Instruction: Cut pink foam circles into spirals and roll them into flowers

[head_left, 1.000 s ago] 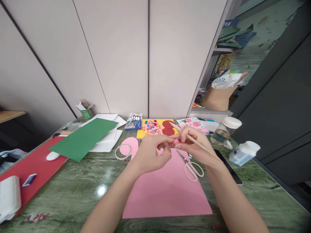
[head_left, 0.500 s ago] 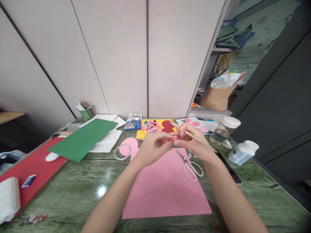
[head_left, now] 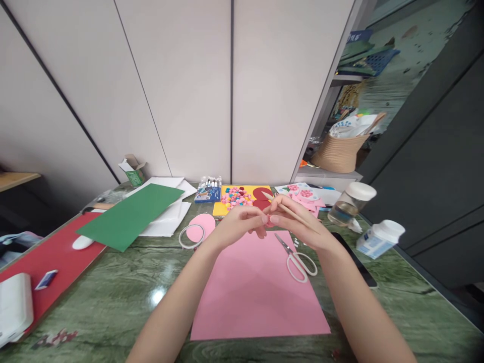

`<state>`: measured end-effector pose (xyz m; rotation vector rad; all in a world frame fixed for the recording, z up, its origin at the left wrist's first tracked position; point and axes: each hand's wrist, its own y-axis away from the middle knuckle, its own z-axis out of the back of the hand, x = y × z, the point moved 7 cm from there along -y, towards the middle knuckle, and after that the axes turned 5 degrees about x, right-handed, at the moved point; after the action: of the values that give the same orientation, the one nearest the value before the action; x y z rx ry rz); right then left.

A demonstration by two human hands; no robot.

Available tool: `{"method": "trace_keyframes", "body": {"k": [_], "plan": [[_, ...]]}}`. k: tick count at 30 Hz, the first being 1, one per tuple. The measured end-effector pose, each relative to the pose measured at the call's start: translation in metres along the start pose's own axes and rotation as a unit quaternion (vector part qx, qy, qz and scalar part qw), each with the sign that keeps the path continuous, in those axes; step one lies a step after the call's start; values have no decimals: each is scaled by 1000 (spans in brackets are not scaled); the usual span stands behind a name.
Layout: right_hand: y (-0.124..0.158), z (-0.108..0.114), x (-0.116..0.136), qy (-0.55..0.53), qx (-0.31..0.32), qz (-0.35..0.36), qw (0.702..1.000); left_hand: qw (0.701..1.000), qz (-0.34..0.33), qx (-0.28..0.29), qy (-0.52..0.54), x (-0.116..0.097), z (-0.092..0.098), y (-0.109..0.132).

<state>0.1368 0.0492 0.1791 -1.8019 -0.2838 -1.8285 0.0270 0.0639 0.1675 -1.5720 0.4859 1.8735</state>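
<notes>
Between the fingertips of both hands is a small pink paper roll (head_left: pixel 269 220), mostly covered by the fingers. My left hand (head_left: pixel 242 222) is closed in a pinch on its left side. My right hand (head_left: pixel 293 219) pinches it from the right, and a pale wooden stick (head_left: pixel 287 207) with a pointed end lies tucked through that hand. Under the hands, a large pink paper sheet (head_left: pixel 257 297) is spread on the table. White-handled scissors (head_left: pixel 297 259) rest on its right side, blades slightly apart.
Pink paper circle (head_left: pixel 200 227) and white ring (head_left: pixel 181 237) lie left. Behind are colourful pompom-like pieces (head_left: pixel 236 197), red circles (head_left: pixel 261 193) and a marker pack (head_left: pixel 207 190). Green sheet (head_left: pixel 130 217) is far left. A jar (head_left: pixel 350 204), white bottle (head_left: pixel 380 238) and dark tablet (head_left: pixel 355 262) stand or lie right.
My fingers have closed further around the pink paper roll, which shows less now. The left fingers have curled under it, and the stick has shifted slightly in my right hand.
</notes>
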Motion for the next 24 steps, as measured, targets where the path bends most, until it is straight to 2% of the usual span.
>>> {"method": "trace_keyframes", "body": {"k": [3,9,13,16,24], "plan": [[-1,0,3,15,-12,13,1000,1000,-7,-12,12,1,2,-1],[0,11,7,100,-147,82,981,996,-18,-45,72,3,5,-4],[5,13,10,132,-202,135,961,993,-31,-77,79,2,7,-3],[6,13,9,135,-203,125,962,991,-43,-94,83,0,10,-2],[1,6,8,116,-142,81,980,990,-34,-115,75,0,11,-2]]}}
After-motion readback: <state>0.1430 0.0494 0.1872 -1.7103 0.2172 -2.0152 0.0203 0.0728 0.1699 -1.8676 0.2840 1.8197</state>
